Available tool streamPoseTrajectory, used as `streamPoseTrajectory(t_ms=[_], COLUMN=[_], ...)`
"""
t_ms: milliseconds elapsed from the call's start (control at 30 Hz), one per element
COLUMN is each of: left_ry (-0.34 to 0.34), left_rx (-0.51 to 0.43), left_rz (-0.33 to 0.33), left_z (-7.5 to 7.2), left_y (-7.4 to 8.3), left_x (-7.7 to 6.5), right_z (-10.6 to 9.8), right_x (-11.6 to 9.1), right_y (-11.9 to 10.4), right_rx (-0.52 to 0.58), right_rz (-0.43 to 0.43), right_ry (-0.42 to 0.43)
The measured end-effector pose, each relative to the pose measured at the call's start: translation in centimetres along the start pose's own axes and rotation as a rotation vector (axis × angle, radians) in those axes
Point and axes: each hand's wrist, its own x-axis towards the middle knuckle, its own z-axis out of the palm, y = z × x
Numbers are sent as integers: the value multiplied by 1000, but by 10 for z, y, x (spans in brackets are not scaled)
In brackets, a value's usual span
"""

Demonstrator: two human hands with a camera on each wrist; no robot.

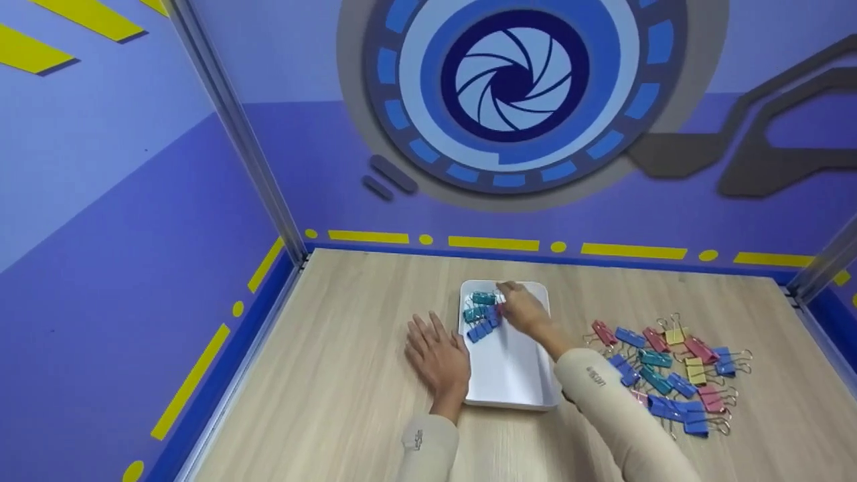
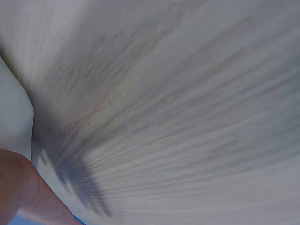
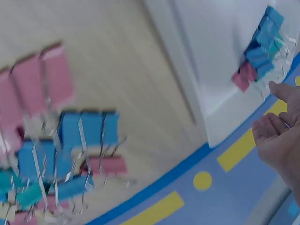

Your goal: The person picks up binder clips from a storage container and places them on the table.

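A white tray [image 1: 512,378] lies on the wooden table, with green binder clips [image 1: 483,298], blue binder clips [image 1: 480,332] and a red binder clip [image 3: 244,76] grouped in its far left part. Over the far end of the tray is my right hand [image 1: 524,311], beside these clips. In the right wrist view its fingers [image 3: 280,90] are loosely bent and apart, with no clip between them. My left hand [image 1: 438,358] rests on the table, fingers spread, its thumb side against the tray's left edge. Only part of that hand shows in the left wrist view.
To the tray's right lies a loose pile of red, blue, green and yellow binder clips [image 1: 655,358], many with wire handles sticking out. A purple-blue printed panel [image 1: 301,167] stands behind the table, and another one [image 1: 134,268] runs along the left side.
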Motion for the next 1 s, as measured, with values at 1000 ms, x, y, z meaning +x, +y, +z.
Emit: streamPoseTrajectory(t_ms=[1000], left_ry=[11], left_rx=[5], left_rz=[6], left_z=[1], left_y=[-2], left_x=[2], right_z=[27], right_x=[2], right_y=[12], right_rx=[64], right_rz=[57], right_ry=[-28])
